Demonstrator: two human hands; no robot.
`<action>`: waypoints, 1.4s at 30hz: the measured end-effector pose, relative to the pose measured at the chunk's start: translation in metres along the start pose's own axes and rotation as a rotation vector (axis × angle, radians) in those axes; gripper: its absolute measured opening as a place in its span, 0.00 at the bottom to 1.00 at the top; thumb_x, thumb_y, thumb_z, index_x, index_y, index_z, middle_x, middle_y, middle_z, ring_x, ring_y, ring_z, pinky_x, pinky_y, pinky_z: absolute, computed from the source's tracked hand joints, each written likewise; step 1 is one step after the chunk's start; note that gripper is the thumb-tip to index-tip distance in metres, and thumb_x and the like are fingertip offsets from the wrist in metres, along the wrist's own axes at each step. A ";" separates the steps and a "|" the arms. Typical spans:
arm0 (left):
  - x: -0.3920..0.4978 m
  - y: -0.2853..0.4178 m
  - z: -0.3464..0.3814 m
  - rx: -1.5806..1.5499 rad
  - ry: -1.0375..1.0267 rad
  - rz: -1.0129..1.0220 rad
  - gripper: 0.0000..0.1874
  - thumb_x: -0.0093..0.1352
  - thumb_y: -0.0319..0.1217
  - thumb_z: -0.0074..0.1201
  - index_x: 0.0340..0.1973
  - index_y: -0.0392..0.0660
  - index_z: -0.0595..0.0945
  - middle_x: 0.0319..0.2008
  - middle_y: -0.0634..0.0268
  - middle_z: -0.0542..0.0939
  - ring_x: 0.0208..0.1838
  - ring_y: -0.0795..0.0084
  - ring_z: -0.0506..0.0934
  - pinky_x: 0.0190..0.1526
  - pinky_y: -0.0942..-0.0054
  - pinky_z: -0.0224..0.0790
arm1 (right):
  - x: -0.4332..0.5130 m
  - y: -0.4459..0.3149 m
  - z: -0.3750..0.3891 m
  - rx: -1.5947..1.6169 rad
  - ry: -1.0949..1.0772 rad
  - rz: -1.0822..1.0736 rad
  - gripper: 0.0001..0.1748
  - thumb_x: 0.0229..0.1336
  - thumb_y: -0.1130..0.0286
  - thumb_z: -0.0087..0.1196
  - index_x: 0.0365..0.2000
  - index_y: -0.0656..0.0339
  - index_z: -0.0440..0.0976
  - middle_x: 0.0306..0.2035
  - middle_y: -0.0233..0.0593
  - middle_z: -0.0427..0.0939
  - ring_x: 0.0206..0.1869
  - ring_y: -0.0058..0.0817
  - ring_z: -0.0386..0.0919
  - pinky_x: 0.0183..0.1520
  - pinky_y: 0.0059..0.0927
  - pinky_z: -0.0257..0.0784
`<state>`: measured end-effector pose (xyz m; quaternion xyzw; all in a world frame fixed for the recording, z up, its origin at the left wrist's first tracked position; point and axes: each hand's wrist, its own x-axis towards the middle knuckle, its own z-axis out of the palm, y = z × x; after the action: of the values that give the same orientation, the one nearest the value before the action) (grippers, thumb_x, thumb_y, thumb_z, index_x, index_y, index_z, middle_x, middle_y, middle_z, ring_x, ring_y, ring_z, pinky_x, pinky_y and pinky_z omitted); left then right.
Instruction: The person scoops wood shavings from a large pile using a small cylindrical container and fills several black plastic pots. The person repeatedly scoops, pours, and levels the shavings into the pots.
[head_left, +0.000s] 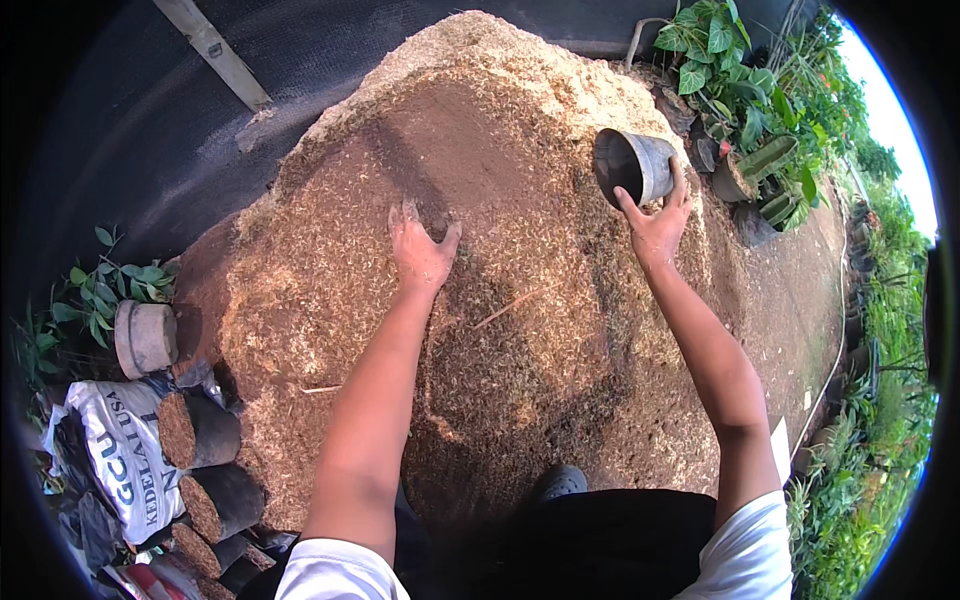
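A broad heap of brown soil mixed with pale husks (495, 262) spreads out in front of me. My right hand (661, 221) grips a black plastic plant pot (656, 161) from its side, with the pot tipped so its mouth faces left. The pot's inside is dark, and I cannot tell whether anything is in it. Over the middle of the heap is my left hand (421, 251), fingers spread and holding nothing I can see. Its fingertips are at the soil surface, and soil clings to them.
Filled black pots (214, 431) lie on their sides at left, beside a printed white sack (124, 457) and a grey potted plant (146, 339). Potted greenery (742, 97) lines the right. Dark netting (315, 45) and a wooden post (217, 52) border the far side.
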<state>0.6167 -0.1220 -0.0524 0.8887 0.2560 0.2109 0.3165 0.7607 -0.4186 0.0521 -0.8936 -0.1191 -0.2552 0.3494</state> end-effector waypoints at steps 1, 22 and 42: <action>-0.006 0.000 0.001 0.061 -0.016 -0.025 0.50 0.68 0.48 0.64 0.73 0.25 0.60 0.75 0.30 0.58 0.80 0.36 0.54 0.80 0.51 0.46 | -0.011 0.027 -0.012 -0.049 -0.013 0.130 0.63 0.46 0.52 0.80 0.76 0.43 0.51 0.67 0.64 0.57 0.70 0.58 0.61 0.73 0.54 0.60; -0.058 0.069 0.125 0.396 -0.127 0.724 0.35 0.69 0.46 0.52 0.74 0.61 0.71 0.80 0.56 0.60 0.81 0.42 0.54 0.74 0.31 0.43 | -0.124 0.396 -0.191 -0.592 0.246 0.834 0.59 0.45 0.73 0.71 0.75 0.32 0.54 0.71 0.65 0.49 0.71 0.65 0.62 0.73 0.52 0.66; -0.063 0.073 0.140 0.324 -0.084 0.720 0.36 0.68 0.47 0.52 0.73 0.63 0.71 0.79 0.58 0.60 0.81 0.41 0.52 0.69 0.26 0.46 | -0.127 0.256 -0.089 0.087 0.188 1.048 0.50 0.51 0.63 0.69 0.74 0.46 0.59 0.59 0.51 0.76 0.55 0.47 0.79 0.62 0.46 0.76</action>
<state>0.6662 -0.2717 -0.1164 0.9679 -0.0553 0.2286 0.0884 0.7214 -0.6701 -0.1052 -0.7914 0.3644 -0.1206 0.4758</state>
